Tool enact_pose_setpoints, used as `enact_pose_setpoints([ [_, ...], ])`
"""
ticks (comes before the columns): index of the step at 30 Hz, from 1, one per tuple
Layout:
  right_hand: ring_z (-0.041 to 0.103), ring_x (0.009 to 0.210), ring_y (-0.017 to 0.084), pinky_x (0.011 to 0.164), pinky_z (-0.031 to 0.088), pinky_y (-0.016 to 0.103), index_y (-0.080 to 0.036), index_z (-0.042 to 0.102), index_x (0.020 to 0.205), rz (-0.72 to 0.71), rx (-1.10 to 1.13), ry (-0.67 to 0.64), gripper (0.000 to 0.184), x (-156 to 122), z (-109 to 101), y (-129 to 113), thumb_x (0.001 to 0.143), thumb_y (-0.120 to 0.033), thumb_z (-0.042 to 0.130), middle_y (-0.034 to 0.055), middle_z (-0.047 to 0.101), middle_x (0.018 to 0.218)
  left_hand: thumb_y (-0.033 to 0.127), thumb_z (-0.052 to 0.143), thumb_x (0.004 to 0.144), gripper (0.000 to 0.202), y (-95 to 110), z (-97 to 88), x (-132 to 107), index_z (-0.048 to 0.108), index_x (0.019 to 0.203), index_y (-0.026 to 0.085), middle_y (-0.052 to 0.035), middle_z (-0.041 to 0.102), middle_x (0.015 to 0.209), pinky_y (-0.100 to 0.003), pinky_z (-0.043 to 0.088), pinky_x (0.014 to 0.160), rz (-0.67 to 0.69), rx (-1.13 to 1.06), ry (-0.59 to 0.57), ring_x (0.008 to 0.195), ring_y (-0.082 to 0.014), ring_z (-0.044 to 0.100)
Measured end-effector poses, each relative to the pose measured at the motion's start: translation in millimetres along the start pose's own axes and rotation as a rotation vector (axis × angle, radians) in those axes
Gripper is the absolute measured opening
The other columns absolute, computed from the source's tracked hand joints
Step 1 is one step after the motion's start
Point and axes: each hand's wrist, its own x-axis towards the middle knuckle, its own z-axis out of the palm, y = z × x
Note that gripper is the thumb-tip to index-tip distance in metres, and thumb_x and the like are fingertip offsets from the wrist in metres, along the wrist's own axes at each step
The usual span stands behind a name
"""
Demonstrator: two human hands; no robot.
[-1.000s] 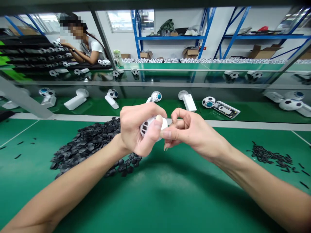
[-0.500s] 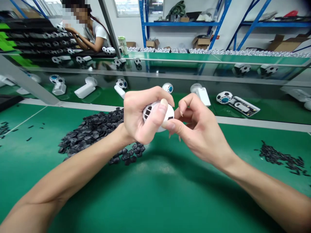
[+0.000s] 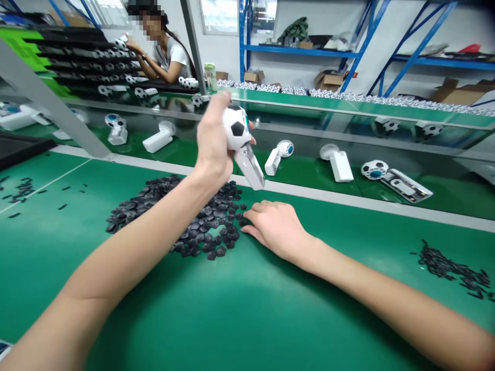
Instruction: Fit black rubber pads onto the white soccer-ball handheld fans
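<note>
My left hand (image 3: 214,136) is raised above the near edge of the conveyor, its fingers wrapped round a white football-patterned device (image 3: 236,129). The device has a round head with black pentagons, a bit of blue on its far side, and a white handle slanting down to the right. Lower down, my right hand (image 3: 273,224) is at the right edge of a pile of black pentagon pieces (image 3: 197,226). Its thumb and fingers are bent and a little apart, with the tips by the loose pieces. Whether a piece is between them cannot be made out.
Similar white devices (image 3: 340,165) lie along the green conveyor (image 3: 301,180) behind the table's pale edge strip. Small black strips (image 3: 450,268) lie in a heap on the right. A person (image 3: 170,56) works across the line beside stacked black trays. A slanted metal post (image 3: 77,113) stands at left.
My hands have parted. The left has gone up and away with the device, turning it so its handle shows. The right has dropped to the black pieces. The view has shifted slightly.
</note>
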Motion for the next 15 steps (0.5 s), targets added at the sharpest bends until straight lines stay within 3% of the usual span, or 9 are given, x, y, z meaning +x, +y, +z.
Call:
enact_pose_setpoints([
  [3, 0.076, 0.1, 0.03, 0.077, 0.047, 0.038, -0.013, 0.081, 0.105, -0.083, -0.099, -0.032, 0.023, 10, -6, -12, 0.108, -0.017, 0.059, 0.0165, 0.081, 0.104, 0.056, 0.057, 0.107, 0.041, -6, 13.5, -18, 0.054, 0.088, 0.021, -0.0011, 0.069, 0.072, -0.028, 0.051, 0.049, -0.128, -0.043, 0.012, 0.052, -0.014, 0.067],
  [6, 0.075, 0.096, 0.028, 0.076, 0.047, 0.037, -0.011, 0.081, 0.098, -0.172, -0.117, -0.05, 0.031, 15, -7, -21, 0.103, -0.001, 0.052, 0.0195, 0.08, 0.099, 0.063, 0.071, 0.098, 0.048, -13, 23.7, -34, 0.052, 0.083, 0.021, 0.0003, 0.066, 0.068, -0.027, 0.047, 0.047, -0.146, -0.075, 0.014, 0.049, -0.014, 0.065],
  [11, 0.076, 0.092, 0.029, 0.07, 0.044, 0.036, -0.009, 0.079, 0.094, -0.226, -0.149, -0.067, 0.033, 11, -7, -20, 0.098, 0.005, 0.05, 0.0213, 0.079, 0.095, 0.065, 0.077, 0.092, 0.05, -26, 21.4, -37, 0.057, 0.08, 0.021, -0.003, 0.067, 0.068, -0.029, 0.043, 0.047, -0.207, -0.074, -0.021, 0.051, -0.0179, 0.066],
  [15, 0.077, 0.083, 0.027, 0.062, 0.04, 0.034, -0.013, 0.078, 0.096, -0.145, -0.106, -0.046, 0.027, -3, -17, 0, 0.099, 0.002, 0.055, 0.0144, 0.08, 0.091, 0.062, 0.078, 0.09, 0.046, -14, 14.1, -35, 0.062, 0.078, 0.021, -0.0042, 0.068, 0.071, -0.032, 0.047, 0.054, -0.246, 0.044, -0.127, 0.057, -0.0191, 0.063],
])
